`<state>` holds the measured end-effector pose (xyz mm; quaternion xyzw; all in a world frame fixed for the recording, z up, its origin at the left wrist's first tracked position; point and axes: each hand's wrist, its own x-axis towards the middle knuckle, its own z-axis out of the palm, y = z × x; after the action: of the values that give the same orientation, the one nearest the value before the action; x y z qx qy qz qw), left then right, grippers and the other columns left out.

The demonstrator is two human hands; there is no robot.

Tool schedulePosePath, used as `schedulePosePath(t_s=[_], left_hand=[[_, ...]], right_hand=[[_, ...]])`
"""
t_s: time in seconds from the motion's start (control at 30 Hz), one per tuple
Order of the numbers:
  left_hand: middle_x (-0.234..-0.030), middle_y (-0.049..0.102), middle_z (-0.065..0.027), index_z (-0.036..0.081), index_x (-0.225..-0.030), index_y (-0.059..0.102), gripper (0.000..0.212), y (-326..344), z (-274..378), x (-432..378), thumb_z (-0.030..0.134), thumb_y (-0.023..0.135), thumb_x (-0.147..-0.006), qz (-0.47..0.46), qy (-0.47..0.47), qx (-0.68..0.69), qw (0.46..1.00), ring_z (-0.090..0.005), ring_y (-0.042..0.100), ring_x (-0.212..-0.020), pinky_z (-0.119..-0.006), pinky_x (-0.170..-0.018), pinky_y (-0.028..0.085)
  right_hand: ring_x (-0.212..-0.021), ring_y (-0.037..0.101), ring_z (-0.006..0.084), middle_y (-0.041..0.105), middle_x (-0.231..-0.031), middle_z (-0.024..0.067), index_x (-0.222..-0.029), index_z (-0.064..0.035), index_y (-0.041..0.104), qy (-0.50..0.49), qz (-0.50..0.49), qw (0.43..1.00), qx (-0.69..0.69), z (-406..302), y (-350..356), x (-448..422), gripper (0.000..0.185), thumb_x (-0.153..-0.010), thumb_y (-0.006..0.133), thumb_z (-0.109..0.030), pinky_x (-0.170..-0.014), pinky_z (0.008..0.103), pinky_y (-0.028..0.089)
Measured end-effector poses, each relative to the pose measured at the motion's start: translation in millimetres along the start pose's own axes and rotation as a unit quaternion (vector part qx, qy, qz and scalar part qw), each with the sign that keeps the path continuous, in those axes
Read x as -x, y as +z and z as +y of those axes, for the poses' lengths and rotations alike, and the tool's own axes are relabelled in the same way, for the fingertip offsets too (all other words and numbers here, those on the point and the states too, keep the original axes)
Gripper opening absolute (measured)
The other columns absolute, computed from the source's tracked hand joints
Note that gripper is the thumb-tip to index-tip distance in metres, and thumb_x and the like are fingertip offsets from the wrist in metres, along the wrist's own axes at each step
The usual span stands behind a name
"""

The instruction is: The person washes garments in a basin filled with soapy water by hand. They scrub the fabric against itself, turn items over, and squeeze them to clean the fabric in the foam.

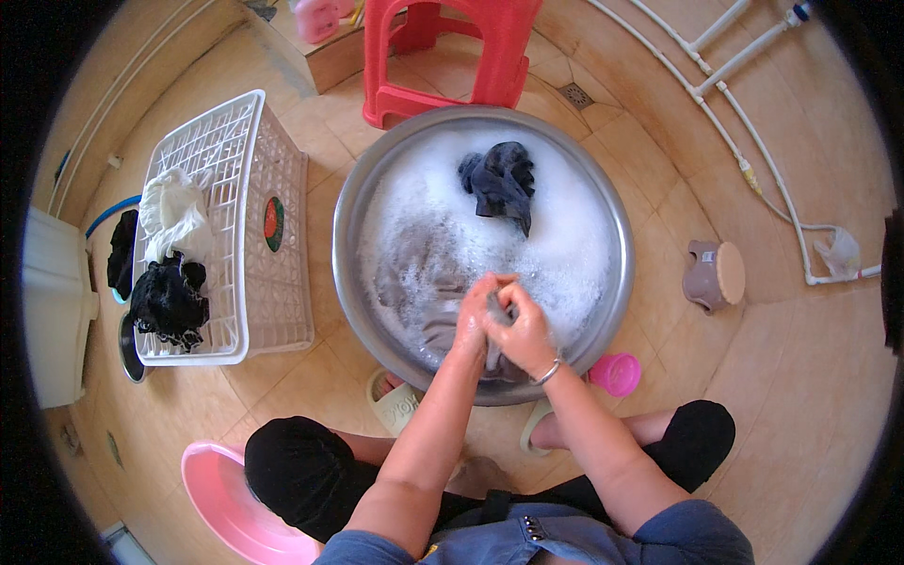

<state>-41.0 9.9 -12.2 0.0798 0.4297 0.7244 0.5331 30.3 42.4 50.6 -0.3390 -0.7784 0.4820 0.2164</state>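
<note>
A large round metal basin (340, 233) full of white suds stands on the floor between the person's feet. My left hand (474, 314) and my right hand (521, 325) meet over its near half, both closed on a bunched part of a grey cloth (503, 311). Grey fabric (441, 328) lies in the foamy water at the left and below my hands; whether it is the same piece I cannot tell. A dark garment (500, 182) rests on the foam at the far side, apart from my hands. My right wrist wears a metal bangle.
At the left is a white plastic basket (253, 233) with white cloth (173, 212) and black cloth (169, 300) on top. A red plastic stool (381, 70) stands beyond the basin. A pink cup (616, 374), a pink tub (226, 494) and a small brown stool (712, 274) are nearby.
</note>
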Motion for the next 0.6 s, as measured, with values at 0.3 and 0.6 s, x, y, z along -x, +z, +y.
schedulePosePath(t_s=[0.3,0.6], left_hand=[[-0.091,0.048,-0.0084,-0.001,-0.099,0.042,0.043,48.7,47.3,35.0,0.012,0.059,-0.062,-0.162,-0.161,-0.05,0.972,-0.0152,0.047,-0.082,-0.027,-0.074,0.038],[-0.084,0.049,-0.0099,-0.001,-0.093,0.045,0.036,67.5,59.8,59.0,0.016,0.054,-0.062,-0.106,-0.313,0.252,0.909,-0.0182,0.048,-0.072,-0.028,-0.067,0.039]], right_hand=[[-0.065,0.045,0.0133,0.049,-0.071,0.0074,-0.081,-0.0036,0.043,0.146,0.006,0.974,-0.172,10.3,-39.3,-49.5,0.025,-0.066,0.057,-0.018,-0.06,0.025,0.038],[-0.061,0.053,0.0254,0.051,-0.07,0.0112,-0.106,-0.0058,0.042,0.144,-0.326,0.721,-0.595,-25.7,-52.6,-58.2,0.038,-0.071,0.054,-0.014,-0.059,0.0399,0.045]])
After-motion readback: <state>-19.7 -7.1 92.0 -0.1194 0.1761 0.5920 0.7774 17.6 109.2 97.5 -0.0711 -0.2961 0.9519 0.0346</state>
